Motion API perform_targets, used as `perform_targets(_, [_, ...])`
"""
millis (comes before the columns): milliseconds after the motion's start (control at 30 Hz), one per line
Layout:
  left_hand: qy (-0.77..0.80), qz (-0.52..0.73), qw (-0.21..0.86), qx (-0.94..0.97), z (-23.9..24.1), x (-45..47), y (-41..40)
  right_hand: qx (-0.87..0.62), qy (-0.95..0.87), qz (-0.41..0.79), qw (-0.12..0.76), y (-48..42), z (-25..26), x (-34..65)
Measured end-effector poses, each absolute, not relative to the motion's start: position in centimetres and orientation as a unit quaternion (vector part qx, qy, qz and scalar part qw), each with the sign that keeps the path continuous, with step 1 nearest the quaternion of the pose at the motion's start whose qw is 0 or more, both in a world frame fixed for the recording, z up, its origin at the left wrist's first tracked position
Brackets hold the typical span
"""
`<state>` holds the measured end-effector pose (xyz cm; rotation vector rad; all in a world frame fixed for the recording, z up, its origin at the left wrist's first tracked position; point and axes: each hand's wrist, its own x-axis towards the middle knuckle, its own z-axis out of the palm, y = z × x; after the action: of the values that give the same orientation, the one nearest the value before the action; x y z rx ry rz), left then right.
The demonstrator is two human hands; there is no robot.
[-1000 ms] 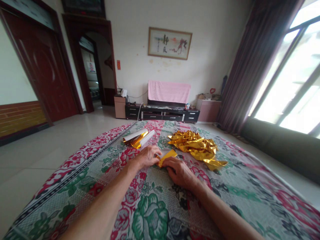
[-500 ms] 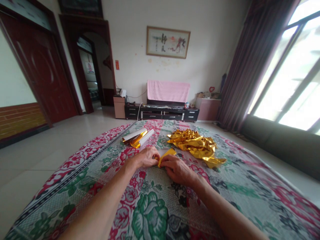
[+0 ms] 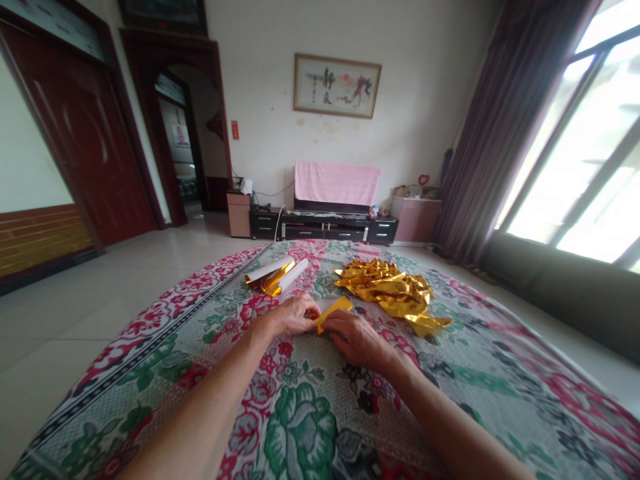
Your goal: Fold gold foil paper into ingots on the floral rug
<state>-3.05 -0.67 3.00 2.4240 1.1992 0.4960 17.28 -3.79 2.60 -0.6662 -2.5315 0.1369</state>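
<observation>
A piece of gold foil paper (image 3: 336,307) lies between my hands over the middle of the table. My left hand (image 3: 296,315) is closed, its fingertips pinching the left end of the piece. From the other side, my right hand (image 3: 354,336) grips the lower edge with bent fingers, and part of the paper is hidden behind it. To the right lies a crumpled heap of shiny gold foil pieces (image 3: 390,287). Beyond my left hand are curled sheets of foil paper (image 3: 277,275), gold on one face and white on the other.
A flowered tablecloth (image 3: 300,427) in red, green and grey covers the round table. Past its far edge stands a low black cabinet (image 3: 345,231) with a pink cloth (image 3: 337,181) draped above it. A curtain (image 3: 495,133) hangs by the window on the right.
The gold paper between my hands has shifted slightly and shows a little more of its face. Both hands stay in nearly the same place.
</observation>
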Motion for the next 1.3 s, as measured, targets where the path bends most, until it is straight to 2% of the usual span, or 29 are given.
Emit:
perform_targets(300, [0.435, 0.186, 0.213, 0.855, 3.3, -3.1, -1.0, -0.278, -0.937, 0.032, 0.208, -2.8, 3.1, 17.6])
perform_targets(700, [0.420, 0.185, 0.194, 0.867, 2.9, -3.2, -0.8, -0.401, -0.887, -0.041, 0.225, -1.7, 2.8, 18.9])
perform_targets(1300, [0.426, 0.186, 0.198, 0.863, 3.1, -3.0, -1.0, -0.374, -0.889, -0.053, 0.260, -1.1, 1.5, 19.0])
